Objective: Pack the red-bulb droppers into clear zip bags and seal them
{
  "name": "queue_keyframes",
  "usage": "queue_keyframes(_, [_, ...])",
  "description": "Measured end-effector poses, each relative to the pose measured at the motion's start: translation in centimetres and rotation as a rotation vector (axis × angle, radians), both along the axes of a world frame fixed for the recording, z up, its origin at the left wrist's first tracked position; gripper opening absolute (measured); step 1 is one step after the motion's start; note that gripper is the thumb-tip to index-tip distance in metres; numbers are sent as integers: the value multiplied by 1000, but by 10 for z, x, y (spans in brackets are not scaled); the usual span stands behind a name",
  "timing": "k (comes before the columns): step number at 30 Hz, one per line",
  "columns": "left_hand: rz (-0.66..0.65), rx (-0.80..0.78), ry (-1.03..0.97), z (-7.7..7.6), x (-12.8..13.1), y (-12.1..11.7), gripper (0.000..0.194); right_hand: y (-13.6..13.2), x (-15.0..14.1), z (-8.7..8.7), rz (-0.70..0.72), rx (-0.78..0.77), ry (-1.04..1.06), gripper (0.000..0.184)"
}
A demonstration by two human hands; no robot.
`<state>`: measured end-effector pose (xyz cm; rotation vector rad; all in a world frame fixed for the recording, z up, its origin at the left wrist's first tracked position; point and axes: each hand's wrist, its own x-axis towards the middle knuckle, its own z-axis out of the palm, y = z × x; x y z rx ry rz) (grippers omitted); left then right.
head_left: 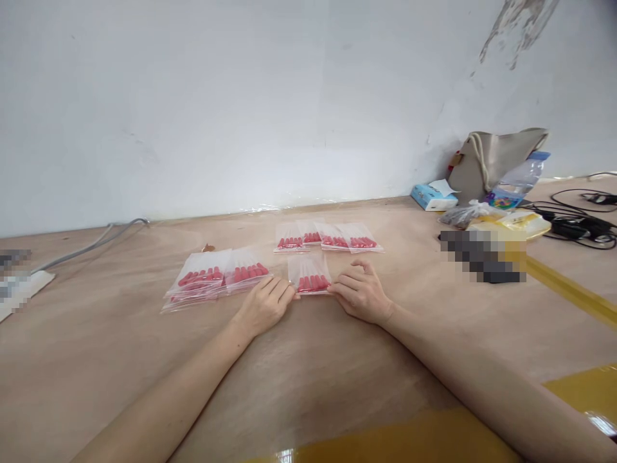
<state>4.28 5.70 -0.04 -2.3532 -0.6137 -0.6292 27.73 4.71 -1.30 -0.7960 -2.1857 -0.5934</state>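
Observation:
A small clear plastic bag with several red pieces inside lies flat on the wooden table between both hands. My left hand pinches its lower left corner with curled fingers. My right hand pinches its lower right corner, fingers bent. Behind it a row of like bags lies side by side. To the left a stack of such bags is spread in a heap.
At the back right stand a beige bag, a plastic bottle, a blue tissue pack and black cables. A grey cable runs at the left. Yellow tape crosses the table on the right.

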Motion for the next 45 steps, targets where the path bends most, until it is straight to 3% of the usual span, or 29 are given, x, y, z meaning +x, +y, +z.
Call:
queue_keyframes(4, [5,-14,-3,0,-2,2,28,2,4,0,-22,-10,-6,20])
queue_keyframes(10, [60,-51,-42,1,-31,10,32,11,38,1,-89,-92,125,11])
queue_keyframes(13, [129,-77,-93,3,-38,10,27,10,42,0,22,-282,258,6])
queue_keyframes(16, [271,-118,-189,4,-37,9,20,3,31,1,181,-566,410,7])
queue_keyframes(19, [391,-136,-239,1,-38,10,39,-2,21,4,309,-839,593,11])
queue_keyframes(22, [430,-130,-247,-3,-42,11,44,5,20,13,430,-950,792,16])
queue_keyframes(25, [398,-144,-227,-4,-44,12,38,26,25,25,438,-938,950,25])
queue_keyframes(29, [317,-219,-201,-1,-33,4,30,68,27,35,298,-891,1040,32])
queue_keyframes(33, [248,-382,-190,-3,-10,-14,34,107,17,29,141,-888,945,27])
queue_keyframes(36, [155,-537,-198,-8,6,-25,42,127,3,21,99,-895,867,21])
queue_keyframes(41, [71,-670,-242,-14,8,-27,55,135,-15,21,49,-894,676,13])
queue_keyframes(45, [122,-708,-235,-13,-8,-24,58,112,-18,27,-60,-740,563,12])
